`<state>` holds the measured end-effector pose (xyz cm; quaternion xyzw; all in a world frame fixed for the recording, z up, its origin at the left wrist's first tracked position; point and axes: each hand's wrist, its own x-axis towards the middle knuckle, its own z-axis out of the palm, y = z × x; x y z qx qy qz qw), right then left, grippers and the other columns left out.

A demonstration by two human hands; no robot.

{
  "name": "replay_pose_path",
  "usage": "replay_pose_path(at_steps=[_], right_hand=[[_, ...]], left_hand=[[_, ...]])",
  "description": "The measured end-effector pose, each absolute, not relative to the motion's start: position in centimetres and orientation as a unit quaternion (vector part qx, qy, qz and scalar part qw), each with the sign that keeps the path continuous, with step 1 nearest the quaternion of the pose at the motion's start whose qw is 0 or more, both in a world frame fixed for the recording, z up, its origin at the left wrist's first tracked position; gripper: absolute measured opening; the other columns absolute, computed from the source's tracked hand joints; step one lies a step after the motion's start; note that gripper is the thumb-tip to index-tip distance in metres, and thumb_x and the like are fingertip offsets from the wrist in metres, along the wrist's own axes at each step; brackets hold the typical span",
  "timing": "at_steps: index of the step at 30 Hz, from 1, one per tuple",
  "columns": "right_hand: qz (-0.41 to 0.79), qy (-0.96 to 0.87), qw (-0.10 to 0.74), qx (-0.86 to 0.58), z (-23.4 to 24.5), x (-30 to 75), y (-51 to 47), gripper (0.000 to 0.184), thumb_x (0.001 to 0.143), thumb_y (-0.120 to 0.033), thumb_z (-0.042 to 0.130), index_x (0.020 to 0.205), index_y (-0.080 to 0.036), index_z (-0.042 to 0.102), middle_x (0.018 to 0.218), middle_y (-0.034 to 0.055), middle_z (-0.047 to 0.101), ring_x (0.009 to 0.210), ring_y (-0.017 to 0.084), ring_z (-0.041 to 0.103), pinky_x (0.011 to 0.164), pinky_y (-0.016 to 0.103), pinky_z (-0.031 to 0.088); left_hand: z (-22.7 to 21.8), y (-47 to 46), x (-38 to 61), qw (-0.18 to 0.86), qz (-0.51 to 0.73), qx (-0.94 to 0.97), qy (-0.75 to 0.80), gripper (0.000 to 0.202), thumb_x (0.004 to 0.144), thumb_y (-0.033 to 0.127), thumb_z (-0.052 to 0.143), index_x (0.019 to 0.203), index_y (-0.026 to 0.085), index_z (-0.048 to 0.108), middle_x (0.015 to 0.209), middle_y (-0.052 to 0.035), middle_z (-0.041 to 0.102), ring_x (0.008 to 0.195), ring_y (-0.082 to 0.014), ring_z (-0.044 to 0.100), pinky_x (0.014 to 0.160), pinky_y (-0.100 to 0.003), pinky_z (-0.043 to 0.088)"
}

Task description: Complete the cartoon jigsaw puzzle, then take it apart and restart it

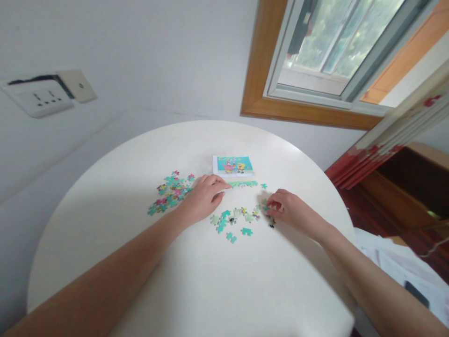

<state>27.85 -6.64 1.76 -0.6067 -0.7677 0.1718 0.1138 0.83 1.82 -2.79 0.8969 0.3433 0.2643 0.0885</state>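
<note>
My left hand [204,196] lies on the round white table [196,281], fingers stretched toward a joined strip of teal puzzle pieces [243,184], fingertips touching its left end. My right hand [287,208] has its fingers curled in a pinch over loose pieces [235,220] in the table's middle; what it pinches is too small to name. A heap of teal and pink pieces [170,192] sits left of my left hand. A small cartoon reference picture [233,165] lies behind the strip.
The table stands against a white wall with a power socket [40,96] at the left. A wood-framed window [315,61] is at the back right. A striped curtain [386,135] and wooden furniture [403,187] stand beyond the table's right edge.
</note>
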Motion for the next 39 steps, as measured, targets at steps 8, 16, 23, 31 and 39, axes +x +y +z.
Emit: replay_pose_path(at_steps=[8, 16, 23, 31, 39], right_hand=[[0.205, -0.746, 0.097, -0.626, 2.3, 27.6, -6.3, 0.01, 0.074, -0.019, 0.061, 0.082, -0.016, 0.067, 0.087, 0.0071, 0.064, 0.07, 0.016, 0.061, 0.066, 0.025, 0.047], [0.294, -0.707, 0.148, -0.626, 2.2, 27.7, -6.4, 0.015, 0.07, -0.015, 0.058, 0.083, -0.019, 0.059, 0.071, -0.0002, 0.063, 0.064, 0.013, 0.058, 0.059, 0.023, 0.043], [0.309, -0.709, 0.233, -0.589, 2.7, 30.0, -2.1, 0.014, 0.071, -0.019, 0.055, 0.084, -0.018, 0.058, 0.073, 0.0006, 0.062, 0.069, 0.014, 0.057, 0.066, 0.025, 0.043], [0.315, -0.694, 0.274, -0.586, 1.5, 29.9, 1.7, 0.016, 0.069, -0.021, 0.057, 0.084, -0.018, 0.056, 0.074, 0.0002, 0.06, 0.071, 0.014, 0.058, 0.066, 0.025, 0.044], [0.431, -0.679, 0.243, -0.542, 1.5, 30.6, 0.7, 0.014, 0.072, -0.02, 0.055, 0.086, -0.019, 0.058, 0.079, 0.0015, 0.061, 0.071, 0.015, 0.063, 0.066, 0.028, 0.047]], left_hand=[[-2.9, 1.9, 0.8, 0.096, 0.264, 0.895, 0.346, 0.031, 0.088, 0.018, 0.047, 0.113, 0.025, 0.065, 0.111, -0.0062, 0.057, 0.103, -0.0231, 0.05, 0.096, -0.044, 0.039], [-3.0, 1.9, 0.8, 0.085, 0.258, 0.896, 0.351, 0.031, 0.088, 0.018, 0.047, 0.112, 0.024, 0.065, 0.111, -0.0062, 0.056, 0.104, -0.0231, 0.049, 0.097, -0.043, 0.038], [-2.9, 1.9, 0.8, 0.09, 0.262, 0.896, 0.346, 0.03, 0.088, 0.018, 0.047, 0.112, 0.024, 0.064, 0.111, -0.0063, 0.057, 0.104, -0.023, 0.05, 0.097, -0.043, 0.039], [-2.8, 1.8, 0.8, 0.089, 0.258, 0.897, 0.349, 0.031, 0.088, 0.016, 0.048, 0.113, 0.025, 0.064, 0.109, -0.0062, 0.057, 0.103, -0.0228, 0.049, 0.095, -0.042, 0.039], [-2.8, 1.9, 0.8, 0.094, 0.257, 0.895, 0.353, 0.031, 0.088, 0.017, 0.047, 0.112, 0.025, 0.065, 0.11, -0.006, 0.056, 0.104, -0.0231, 0.049, 0.096, -0.042, 0.039]])
